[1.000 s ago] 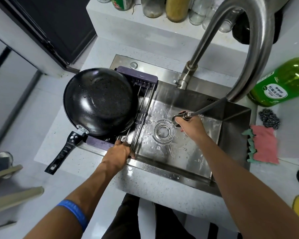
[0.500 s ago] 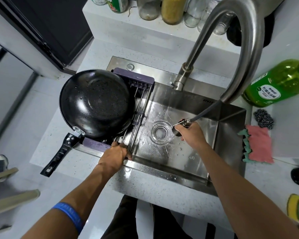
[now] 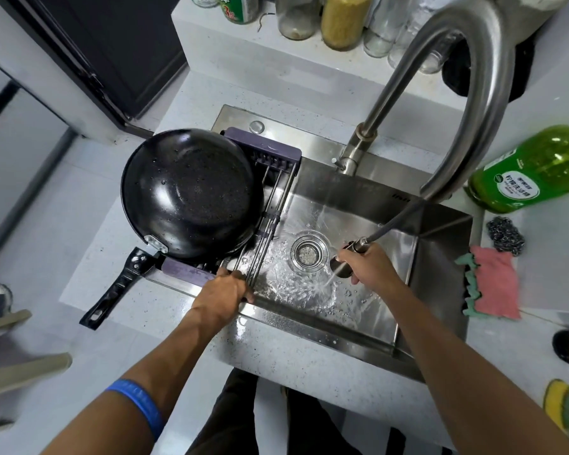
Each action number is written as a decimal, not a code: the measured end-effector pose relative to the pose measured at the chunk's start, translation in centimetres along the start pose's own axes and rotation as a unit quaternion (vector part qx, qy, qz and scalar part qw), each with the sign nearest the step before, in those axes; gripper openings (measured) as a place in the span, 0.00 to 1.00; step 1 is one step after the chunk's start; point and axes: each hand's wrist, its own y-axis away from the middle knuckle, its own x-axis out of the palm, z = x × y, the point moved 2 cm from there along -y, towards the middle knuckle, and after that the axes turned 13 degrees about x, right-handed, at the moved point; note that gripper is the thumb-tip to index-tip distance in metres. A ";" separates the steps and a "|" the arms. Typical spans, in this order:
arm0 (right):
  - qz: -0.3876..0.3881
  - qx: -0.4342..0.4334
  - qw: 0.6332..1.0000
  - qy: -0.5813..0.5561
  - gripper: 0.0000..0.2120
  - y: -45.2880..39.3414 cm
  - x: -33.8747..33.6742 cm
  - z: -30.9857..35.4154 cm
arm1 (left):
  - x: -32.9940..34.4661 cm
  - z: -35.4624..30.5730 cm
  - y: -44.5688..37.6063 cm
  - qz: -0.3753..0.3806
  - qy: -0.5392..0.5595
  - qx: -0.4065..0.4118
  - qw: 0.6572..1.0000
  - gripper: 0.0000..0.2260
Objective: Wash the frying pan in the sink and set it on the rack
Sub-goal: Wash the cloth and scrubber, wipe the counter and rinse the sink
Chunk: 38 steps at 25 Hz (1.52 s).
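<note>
Spray head [image 3: 342,266] now nearer; hands grip it and rack [image 3: 263,149] holding frying pan [image 3: 191,192]

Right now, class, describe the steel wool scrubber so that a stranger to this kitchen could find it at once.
Start at the steel sink and move to the white counter on its right side. Beside the sink's rim lies a pink cloth; the steel wool scrubber sits just behind it, before the green detergent bottle. It alone is a dark, tangled metallic ball.

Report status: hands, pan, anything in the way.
Left hand grips the rack near edge. Right hand holds the spray head, water hitting the sink. Frying pan on rack. Nothing blocking.
</note>
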 end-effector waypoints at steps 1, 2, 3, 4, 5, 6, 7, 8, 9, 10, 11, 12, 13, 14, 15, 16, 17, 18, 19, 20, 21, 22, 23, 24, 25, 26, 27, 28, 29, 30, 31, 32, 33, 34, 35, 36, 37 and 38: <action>0.005 -0.004 1.000 -0.008 0.08 0.2 0.3 0.1 | 0.1 0.1 0.0 0.002 0.007 -0.003 1.000 0.12; 0.015 -0.005 1.000 -0.014 0.08 0.5 0.9 0.4 | 0.2 0.2 0.0 0.004 0.011 -0.006 1.000 0.12; 0.028 -0.003 0.999 -0.019 0.08 0.7 1.6 0.7 | 0.3 0.3 -0.1 0.005 0.013 -0.009 1.000 0.12; 0.038 0.000 0.999 -0.020 0.09 0.9 2.2 1.0 | 0.3 0.3 0.0 0.004 0.015 -0.012 1.000 0.12; 0.043 0.005 0.999 -0.017 0.10 0.9 2.5 1.1 | 0.4 0.4 0.0 0.003 0.015 -0.014 1.000 0.12; 0.041 0.008 0.999 -0.011 0.11 0.9 2.4 1.1 | 0.4 0.4 0.1 0.001 0.014 -0.014 1.000 0.12; 0.035 0.011 0.999 -0.006 0.12 0.5 1.9 0.8 | 0.3 0.4 0.1 0.001 0.011 -0.010 1.000 0.13; 0.026 0.013 1.000 -0.001 0.12 0.2 1.0 0.4 | 0.2 0.3 0.0 -0.001 0.010 -0.003 1.000 0.14; 0.017 0.013 1.000 0.003 0.12 -0.1 0.0 -0.1 | 0.1 0.3 0.0 -0.003 0.011 0.001 1.000 0.14; 0.008 0.012 1.000 0.009 0.11 -0.3 -0.8 -0.6 | 0.0 0.2 0.0 -0.005 0.013 0.002 1.000 0.14; 0.004 0.011 1.000 0.012 0.12 -0.3 -1.0 -0.9 | -0.1 0.1 0.1 -0.006 0.013 0.001 1.000 0.13; 0.007 0.009 1.000 0.012 0.12 0.0 -0.8 -1.0 | -0.1 0.1 0.1 -0.005 0.012 0.001 1.000 0.13; 0.020 0.004 1.000 0.009 0.11 0.3 -0.2 -0.8 | 0.0 0.1 0.2 -0.003 0.009 0.001 1.000 0.13; 0.040 0.003 0.999 0.005 0.11 0.9 0.7 -0.5 | 0.1 0.1 0.2 -0.002 0.007 0.002 1.000 0.12; 0.058 0.004 0.998 0.006 0.12 1.2 1.7 -0.5 | 0.2 0.1 0.3 -0.001 0.006 0.000 1.000 0.11; 0.071 0.004 0.997 0.004 0.12 1.5 2.3 -0.4 | 0.2 0.1 0.3 -0.001 0.003 -0.001 1.000 0.11; 0.073 0.005 0.997 0.002 0.12 1.5 2.4 -0.5 | 0.3 0.1 0.3 0.000 -0.003 0.000 1.000 0.10; 0.070 0.005 0.998 -0.001 0.11 1.6 2.0 -0.6 | 0.3 0.2 0.2 0.002 -0.007 0.004 1.000 0.11; 0.059 0.005 0.998 0.001 0.10 1.6 1.3 -0.7 | 0.3 0.2 0.1 0.002 -0.006 0.007 1.000 0.11; 0.044 0.007 0.999 0.007 0.09 1.5 0.4 -0.8 | 0.2 0.3 0.1 -0.001 -0.002 0.008 1.000 0.10; 0.026 0.011 0.999 0.032 0.09 1.3 -0.6 -0.9 | 0.1 0.3 0.0 -0.004 0.000 0.007 1.000 0.11; 0.010 0.014 0.998 0.066 0.10 1.0 -1.6 -1.1 | 0.1 0.3 -0.2 -0.003 0.001 0.007 1.000 0.11; -0.004 0.024 0.995 0.102 0.11 0.5 -2.6 -1.3 | 0.1 0.4 -0.2 -0.002 -0.001 0.006 1.000 0.11; -0.021 0.027 0.991 0.130 0.13 0.3 -3.5 -1.4 | 0.1 0.5 -0.2 0.000 -0.003 0.005 1.000 0.12; -0.040 0.033 0.988 0.145 0.14 0.1 -4.5 -1.4 | 0.1 0.5 -0.2 0.005 -0.006 0.005 1.000 0.12; -0.063 0.032 0.986 0.149 0.14 -0.2 -5.4 -1.5 | 0.2 0.5 -0.2 0.012 -0.009 0.005 1.000 0.12; -0.086 0.036 0.984 0.150 0.14 -0.4 -6.2 -1.4 | 0.2 0.6 -0.3 0.019 -0.010 0.006 1.000 0.13; -0.108 0.036 0.981 0.156 0.14 -0.4 -6.7 -1.1 | 0.3 0.6 -0.4 0.024 -0.010 0.007 1.000 0.14; -0.130 0.035 0.977 0.168 0.14 -0.5 -7.0 -0.7 | 0.4 0.7 -0.5 0.025 -0.009 0.005 1.000 0.16; -0.148 0.030 0.973 0.177 0.13 -0.8 -6.9 -0.2 | 0.4 0.7 -0.5 0.023 -0.010 0.003 1.000 0.16; -0.156 0.032 0.972 0.173 0.13 -1.1 -6.7 0.3 | 0.5 0.6 -0.5 0.020 -0.008 0.002 1.000 0.16; -0.158 0.030 0.974 0.161 0.13 -1.6 -6.3 0.9 | 0.5 0.6 -0.5 0.015 -0.004 0.001 1.000 0.16; -0.154 0.031 0.977 0.145 0.13 -2.0 -5.6 1.5 | 0.5 0.6 -0.5 0.010 -0.001 0.000 1.000 0.15; -0.145 0.027 0.981 0.127 0.14 -2.4 -4.8 2.1 | 0.5 0.5 -0.4 0.007 -0.001 0.001 1.000 0.14; -0.132 0.026 0.986 0.100 0.14 -2.8 -3.8 2.5 | 0.4 0.5 -0.4 0.004 -0.002 0.002 1.000 0.14; -0.111 0.017 0.991 0.072 0.13 -3.0 -2.7 3.1 | 0.4 0.5 -0.4 0.003 -0.002 0.003 1.000 0.14; -0.088 0.006 0.995 0.048 0.11 -2.9 -1.8 3.6 | 0.4 0.6 -0.4 0.004 -0.002 0.005 1.000 0.14; -0.070 -0.007 0.997 0.026 0.07 -2.6 -1.1 4.0 | 0.4 0.6 -0.4 0.005 -0.001 0.005 1.000 0.14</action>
